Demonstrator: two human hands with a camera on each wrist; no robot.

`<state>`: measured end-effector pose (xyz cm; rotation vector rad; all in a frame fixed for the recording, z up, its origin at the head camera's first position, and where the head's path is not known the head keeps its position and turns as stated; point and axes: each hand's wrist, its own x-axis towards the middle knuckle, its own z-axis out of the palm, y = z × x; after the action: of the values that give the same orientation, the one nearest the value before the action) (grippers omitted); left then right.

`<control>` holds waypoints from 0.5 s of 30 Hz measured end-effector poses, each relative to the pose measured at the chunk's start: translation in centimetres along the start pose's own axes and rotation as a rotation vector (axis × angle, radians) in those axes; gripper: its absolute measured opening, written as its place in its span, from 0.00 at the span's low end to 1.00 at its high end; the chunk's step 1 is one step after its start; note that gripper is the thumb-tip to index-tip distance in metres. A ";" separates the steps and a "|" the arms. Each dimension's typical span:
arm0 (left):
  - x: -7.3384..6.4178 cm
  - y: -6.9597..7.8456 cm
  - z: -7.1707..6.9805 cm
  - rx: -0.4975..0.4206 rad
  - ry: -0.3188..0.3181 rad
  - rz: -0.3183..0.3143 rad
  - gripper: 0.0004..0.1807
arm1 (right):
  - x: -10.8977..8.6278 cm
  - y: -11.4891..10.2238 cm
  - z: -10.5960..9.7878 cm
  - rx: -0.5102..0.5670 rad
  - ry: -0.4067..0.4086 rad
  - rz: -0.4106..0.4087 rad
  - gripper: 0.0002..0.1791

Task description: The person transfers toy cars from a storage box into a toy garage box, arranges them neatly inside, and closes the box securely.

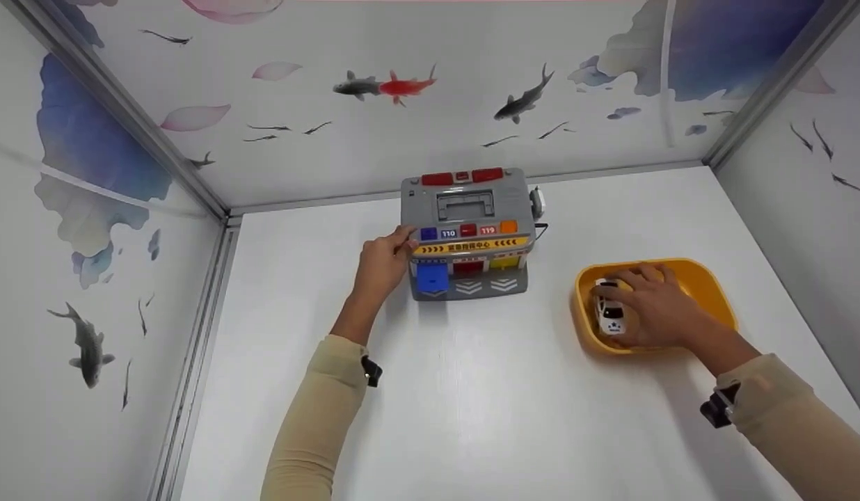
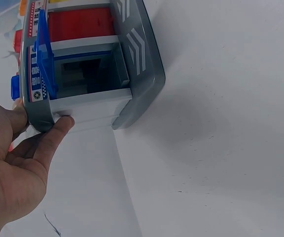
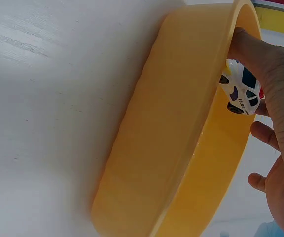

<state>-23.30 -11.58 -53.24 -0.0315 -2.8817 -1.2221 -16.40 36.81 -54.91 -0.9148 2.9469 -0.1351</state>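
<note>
A grey toy police and fire station stands against the back wall, its blue door swung up above an opening with a dark inside. My left hand grips the station's left front corner, thumb near the top and fingertips on the side wall below. On the right, my right hand reaches into a yellow plastic basin. Between its thumb and fingers it holds a white toy police car with black windows. In the right wrist view the car shows just past the basin's rim.
Beside the blue door, the station has a red door and a yellow door, both down. A white part sticks out from its right side. White walls with painted fish border the white table.
</note>
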 end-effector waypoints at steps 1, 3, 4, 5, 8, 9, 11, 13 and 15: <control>0.0 0.0 0.0 0.003 0.000 -0.003 0.24 | 0.0 -0.1 -0.1 0.012 0.004 0.005 0.40; 0.0 -0.1 0.0 0.009 0.003 -0.001 0.24 | 0.1 -0.3 -0.4 0.032 0.008 0.012 0.41; 0.0 -0.1 0.0 0.008 0.003 0.001 0.24 | 0.2 -0.4 -0.5 0.039 0.007 0.014 0.41; 0.0 -0.1 -0.1 0.007 0.002 0.003 0.24 | 0.2 -0.5 -0.6 0.043 0.006 0.014 0.42; 0.0 -0.1 -0.1 -0.002 0.002 0.009 0.24 | 0.5 -0.8 -0.9 0.038 0.006 0.010 0.43; -0.1 -0.1 -0.1 -0.001 0.002 0.009 0.24 | 0.6 -0.9 -1.0 0.035 0.005 0.010 0.43; -0.1 0.0 -0.1 0.000 0.003 0.006 0.24 | 0.8 -1.1 -1.2 0.035 0.004 0.012 0.43; 0.0 0.0 0.0 0.007 0.002 -0.001 0.24 | 1.0 -1.4 -1.3 0.038 0.005 0.013 0.43; 0.0 0.1 0.0 0.010 -0.001 -0.008 0.24 | 1.1 -1.6 -1.5 0.043 0.008 0.011 0.42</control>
<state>-23.27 -11.50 -53.16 -0.0202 -2.8914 -1.2086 -16.54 34.90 -53.31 -0.8944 2.9435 -0.2007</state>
